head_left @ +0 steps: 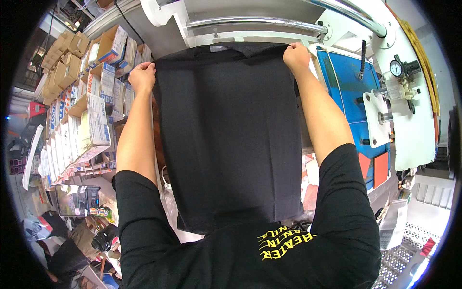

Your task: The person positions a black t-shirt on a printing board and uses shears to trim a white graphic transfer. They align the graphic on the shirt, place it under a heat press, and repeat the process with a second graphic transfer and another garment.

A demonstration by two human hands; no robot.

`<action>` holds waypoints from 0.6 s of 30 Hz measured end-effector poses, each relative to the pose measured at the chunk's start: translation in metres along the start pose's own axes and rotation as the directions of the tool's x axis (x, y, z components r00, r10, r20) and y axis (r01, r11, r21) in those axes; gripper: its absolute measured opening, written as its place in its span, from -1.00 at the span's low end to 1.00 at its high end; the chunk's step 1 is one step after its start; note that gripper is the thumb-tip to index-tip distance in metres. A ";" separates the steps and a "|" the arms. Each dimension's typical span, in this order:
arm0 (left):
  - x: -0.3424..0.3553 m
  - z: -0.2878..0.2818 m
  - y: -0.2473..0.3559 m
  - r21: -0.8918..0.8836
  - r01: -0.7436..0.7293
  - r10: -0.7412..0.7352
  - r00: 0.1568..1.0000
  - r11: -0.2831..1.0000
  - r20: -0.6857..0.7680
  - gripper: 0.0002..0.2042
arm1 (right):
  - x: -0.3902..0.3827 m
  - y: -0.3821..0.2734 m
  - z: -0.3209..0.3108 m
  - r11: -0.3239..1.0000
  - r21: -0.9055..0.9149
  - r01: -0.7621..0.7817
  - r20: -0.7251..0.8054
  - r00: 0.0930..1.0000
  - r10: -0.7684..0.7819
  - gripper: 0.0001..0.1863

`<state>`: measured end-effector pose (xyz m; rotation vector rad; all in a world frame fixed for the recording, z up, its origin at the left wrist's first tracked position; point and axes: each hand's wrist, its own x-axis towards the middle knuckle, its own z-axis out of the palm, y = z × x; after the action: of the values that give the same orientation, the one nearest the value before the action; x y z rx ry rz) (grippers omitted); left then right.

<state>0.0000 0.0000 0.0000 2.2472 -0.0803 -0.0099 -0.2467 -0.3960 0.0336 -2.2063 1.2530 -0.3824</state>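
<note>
1. Between the fingers of both hands, in the head view, a black shirt (231, 130) spans the gap, its neckline uppermost and its lower end near the wearer's chest.
2. At its upper left corner, the left hand (143, 77) has thumb and fingers pinched together on the cloth.
3. At the opposite corner, the right hand (297, 57) is likewise clamped on the fabric, set slightly higher than the left fingers.
4. Just beyond the fingertips runs a metal bar (255, 20); whether anything supports the cloth from below, I cannot tell.
5. Outside the left fingers stand cardboard boxes (91, 111); right of the right fingers lies a blue panel (344, 96).
6. Likely risks: uneven hand heights could skew the shirt, a narrow pinch could let a corner slip, and slack could leave creases down the middle.
</note>
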 end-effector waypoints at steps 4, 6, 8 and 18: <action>-0.013 0.023 -0.001 0.228 -0.571 0.593 0.804 0.788 -0.037 -0.64 | -0.026 -0.010 0.030 0.843 -0.092 0.530 -0.096 0.838 -0.538 -0.50; -0.061 0.043 0.013 0.095 -0.787 0.778 0.616 0.609 0.122 -0.66 | -0.059 -0.007 0.039 0.699 -0.222 0.680 0.245 0.733 -0.634 -0.42; -0.097 0.046 0.020 0.190 -0.819 0.775 0.573 0.541 0.265 -0.67 | -0.093 -0.006 0.051 0.682 -0.339 0.648 0.343 0.760 -0.552 -0.31; -0.219 0.043 0.053 -0.326 -0.844 0.885 0.316 0.427 0.342 -0.58 | -0.253 0.061 -0.020 0.687 -0.289 0.667 0.279 0.745 -0.606 -0.32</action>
<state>-0.2226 -0.0532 0.0091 1.7677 -1.5562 0.0251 -0.4305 -0.2117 0.0208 -2.9164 0.4321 -0.2210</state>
